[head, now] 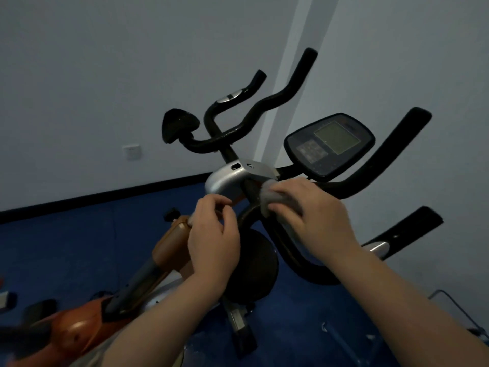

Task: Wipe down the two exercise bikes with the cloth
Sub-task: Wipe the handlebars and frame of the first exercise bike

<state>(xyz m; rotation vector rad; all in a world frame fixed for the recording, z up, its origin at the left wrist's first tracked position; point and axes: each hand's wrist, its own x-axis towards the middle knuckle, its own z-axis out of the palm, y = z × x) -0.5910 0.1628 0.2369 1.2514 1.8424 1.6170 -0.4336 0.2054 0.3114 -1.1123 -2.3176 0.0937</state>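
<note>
While both forearms reach in from the bottom edge, the right hand (315,215) presses a grey cloth (272,198) against the black handlebar (381,165) of the nearer exercise bike, with its fingers curled over the cloth and pinning it to the bar just below the console. The left hand (214,234) sits just beside it, fingers bent inward, thumb and fingertips close together near the silver bracket (227,178); whether they pinch anything I cannot tell. Under the hands a round black housing (260,263) hangs on the bike's stem, and a silver and black post (239,321) runs down to the blue floor (66,247). At lower left an orange frame (169,245) slants upward toward the left hand, its darker tube meeting an orange body near the corner. Above the right hand the oval console (330,145) tilts toward the camera, showing a pale screen and a keypad. Farther back stands a 2nd set of black handlebars (264,104), curving up in 2 horns, with a black triangular pad (178,124) at their left end. Behind everything are the white wall, a small wall socket (132,151) and a dark skirting strip (92,198).
</note>
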